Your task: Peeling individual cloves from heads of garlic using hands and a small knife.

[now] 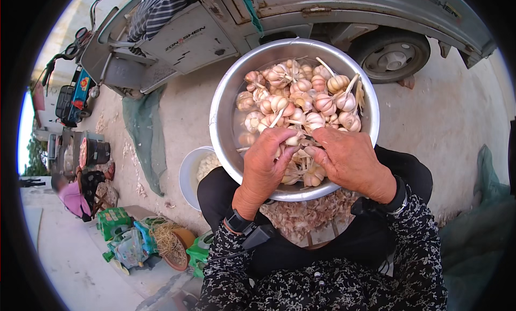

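A large metal basin (224, 121) rests over my lap, holding water and many garlic bulbs (300, 87), some with stems. Above its near part, my left hand (266, 162) pinches a pale garlic piece (293, 140) between thumb and forefinger. My right hand (351, 162) meets it from the right, thumb and fingertips closed on something small at the garlic, partly hidden, too small to name. More bulbs with dry stems (306, 170) lie below and between the hands.
Left of the basin, a white bucket (187, 178) holds peeled cloves (207, 165). Dry garlic skins (310, 216) cover the ground beneath. A cargo tricycle (193, 39) stands beyond, its wheel (391, 57) at right. Green jugs (114, 223) and a seated person (76, 198) are at left.
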Action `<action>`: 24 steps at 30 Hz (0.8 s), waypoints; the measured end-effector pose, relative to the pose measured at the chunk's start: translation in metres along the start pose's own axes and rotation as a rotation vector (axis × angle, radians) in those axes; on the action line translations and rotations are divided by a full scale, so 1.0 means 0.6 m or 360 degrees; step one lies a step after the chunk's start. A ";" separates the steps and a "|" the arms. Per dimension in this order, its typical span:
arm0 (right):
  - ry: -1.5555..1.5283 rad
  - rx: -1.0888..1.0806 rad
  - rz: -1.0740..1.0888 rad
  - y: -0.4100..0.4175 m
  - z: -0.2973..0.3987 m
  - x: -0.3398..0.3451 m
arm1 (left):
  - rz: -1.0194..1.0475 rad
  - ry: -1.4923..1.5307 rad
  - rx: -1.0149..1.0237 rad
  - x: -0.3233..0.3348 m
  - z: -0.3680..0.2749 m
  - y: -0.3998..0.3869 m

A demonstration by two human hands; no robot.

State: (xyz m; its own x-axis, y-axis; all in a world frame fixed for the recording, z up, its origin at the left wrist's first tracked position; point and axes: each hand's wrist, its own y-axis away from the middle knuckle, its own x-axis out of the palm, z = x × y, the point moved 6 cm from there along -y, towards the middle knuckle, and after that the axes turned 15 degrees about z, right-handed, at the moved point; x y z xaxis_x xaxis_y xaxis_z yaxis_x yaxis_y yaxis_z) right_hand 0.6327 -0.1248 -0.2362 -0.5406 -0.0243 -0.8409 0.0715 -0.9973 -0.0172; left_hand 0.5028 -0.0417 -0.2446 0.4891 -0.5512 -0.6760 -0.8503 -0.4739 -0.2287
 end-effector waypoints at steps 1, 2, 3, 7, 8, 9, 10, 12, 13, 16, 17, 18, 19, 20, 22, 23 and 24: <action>-0.0003 0.0003 0.0001 0.000 0.001 0.001 | 0.0016 -0.0031 0.0012 0.002 -0.002 -0.001; 0.0041 0.0109 0.0048 -0.001 -0.002 0.004 | 0.0032 -0.0062 0.0025 0.003 -0.004 -0.002; 0.0085 0.0213 0.0096 0.000 -0.006 0.006 | 0.0036 -0.0061 0.0023 0.002 -0.005 -0.002; -0.0004 0.0219 0.0053 0.000 -0.011 -0.002 | 0.0132 0.0096 -0.0055 0.003 0.001 -0.005; -0.0052 0.0200 0.0045 0.001 -0.011 -0.004 | 0.0142 0.0176 -0.0068 0.003 0.004 -0.005; -0.0101 0.0182 0.0037 0.002 -0.012 -0.006 | 0.0144 0.0175 -0.0067 0.002 0.006 -0.004; -0.0102 0.0182 0.0035 0.001 -0.017 -0.007 | 0.0146 0.0456 -0.0163 0.003 0.020 0.000; -0.0650 0.0313 0.0132 -0.001 -0.045 0.002 | 0.0150 0.0737 -0.0255 0.001 0.030 0.005; -0.0649 0.0315 0.0127 -0.002 -0.046 0.005 | 0.0129 0.1111 -0.0439 0.005 0.040 0.011; -0.2138 0.0176 0.0181 -0.006 -0.042 0.044 | 0.0124 0.1506 -0.0568 0.020 0.042 0.017; -0.2129 0.0183 0.0168 -0.005 -0.044 0.045 | 0.0139 0.1525 -0.0519 0.024 0.038 0.015; -0.1925 0.0180 0.0261 -0.004 -0.041 0.044 | 0.0150 0.1535 -0.0511 0.026 0.033 0.014; -0.1719 0.0182 0.0349 -0.001 -0.039 0.045 | 0.0164 0.1482 -0.0449 0.026 0.025 0.009; -0.1809 0.0192 0.0262 0.004 -0.043 0.044 | 0.0181 0.1434 -0.0383 0.028 0.017 0.006; -0.1834 0.0301 0.0037 0.024 -0.054 0.018 | 0.0183 0.1587 -0.0355 0.034 0.020 0.003; -0.1838 0.0407 -0.0086 0.049 -0.065 0.001 | 0.0174 0.1726 -0.0346 0.037 0.023 0.002; -0.1808 0.0409 -0.0313 0.083 -0.070 -0.024 | 0.0194 0.1891 -0.0406 0.037 0.027 0.002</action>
State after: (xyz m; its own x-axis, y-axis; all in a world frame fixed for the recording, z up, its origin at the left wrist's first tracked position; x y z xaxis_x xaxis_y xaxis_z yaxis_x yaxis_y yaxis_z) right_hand 0.6794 -0.1711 -0.2477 -0.9683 0.2132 0.1300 -0.1971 -0.9723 0.1259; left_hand 0.5094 -0.0436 -0.2712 0.3957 -0.8227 0.4081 -0.9058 -0.4229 0.0257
